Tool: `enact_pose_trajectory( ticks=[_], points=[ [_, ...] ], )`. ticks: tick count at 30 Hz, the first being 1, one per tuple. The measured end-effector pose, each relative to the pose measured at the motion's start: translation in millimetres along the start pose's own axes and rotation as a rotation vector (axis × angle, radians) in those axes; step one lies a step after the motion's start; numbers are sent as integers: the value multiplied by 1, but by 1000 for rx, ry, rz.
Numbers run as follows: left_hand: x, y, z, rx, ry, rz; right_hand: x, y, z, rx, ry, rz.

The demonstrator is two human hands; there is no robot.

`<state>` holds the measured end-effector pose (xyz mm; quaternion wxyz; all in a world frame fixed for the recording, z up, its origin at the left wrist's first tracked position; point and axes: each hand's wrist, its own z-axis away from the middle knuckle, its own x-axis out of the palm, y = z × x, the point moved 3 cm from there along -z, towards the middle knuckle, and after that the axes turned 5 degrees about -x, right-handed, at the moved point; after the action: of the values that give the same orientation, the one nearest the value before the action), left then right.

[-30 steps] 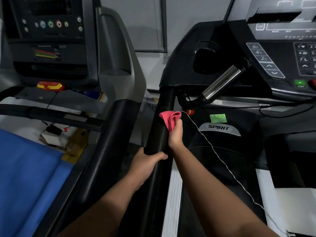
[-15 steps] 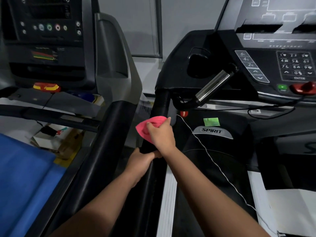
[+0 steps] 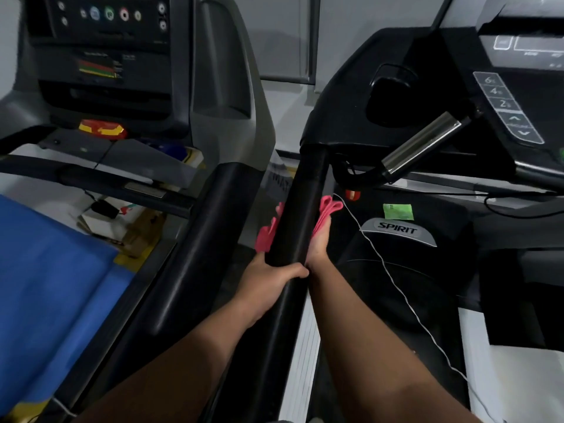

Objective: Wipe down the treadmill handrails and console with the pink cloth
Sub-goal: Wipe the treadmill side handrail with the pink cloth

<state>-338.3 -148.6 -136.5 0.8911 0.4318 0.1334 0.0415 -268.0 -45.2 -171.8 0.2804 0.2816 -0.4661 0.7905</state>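
The black left handrail [image 3: 300, 215] of the Spirit treadmill runs up the middle of the view. My left hand [image 3: 268, 280] grips it from the left, thumb across the top. Just above, my right hand [image 3: 319, 248] holds the pink cloth [image 3: 328, 212] against the rail's right side, its fingers hidden behind the rail. The cloth passes under the rail, and its other end shows on the left side. The treadmill console [image 3: 506, 105] with its keypad is at the upper right, away from both hands.
A silver pulse grip [image 3: 421, 145] juts out under the console. A thin white cord [image 3: 393, 276] hangs down past my right forearm. A neighbouring treadmill with its own console [image 3: 100, 41], black rail [image 3: 210, 227] and blue surface [image 3: 45, 285] stands close on the left.
My right hand has come off the top of the rail to its right side, and the cloth now wraps beneath it. My left hand keeps its grip just below.
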Motion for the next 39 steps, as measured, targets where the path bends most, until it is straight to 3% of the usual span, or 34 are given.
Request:
enact_pose_trajectory(
  ticks=[5, 9, 12, 17, 19, 21, 24, 27, 29, 35, 39],
  points=[
    [0, 2, 1, 10, 3, -4, -9, 5, 19, 87, -52, 30],
    [-1, 1, 1, -20, 25, -6, -8, -21, 20, 1, 103, 319],
    [-1, 2, 2, -23, 17, -6, 4, -38, 11, -86, 196, 642],
    [1, 4, 1, 17, 28, -23, 46, -56, 16, -226, 295, 1395],
    [1, 5, 1, 65, 16, -1, 58, -47, 30, -229, 284, 1710],
    [1, 6, 2, 108, -9, 4, 58, -35, 43, -295, 212, 1871],
    [2, 6, 3, 139, -28, 12, 40, -36, 58, -418, 43, 1714],
    [2, 4, 1, 118, -10, 15, 14, -32, 67, -333, -92, 1267],
    [2, 2, -1, 82, -18, 36, 8, -32, 68, -236, -82, 1090],
    [-1, 0, 0, -1, -14, 27, 30, -52, 24, -165, 187, 1044],
    [1, 3, 2, 16, -25, -3, 42, -60, 16, -202, 278, 1236]
  ],
)
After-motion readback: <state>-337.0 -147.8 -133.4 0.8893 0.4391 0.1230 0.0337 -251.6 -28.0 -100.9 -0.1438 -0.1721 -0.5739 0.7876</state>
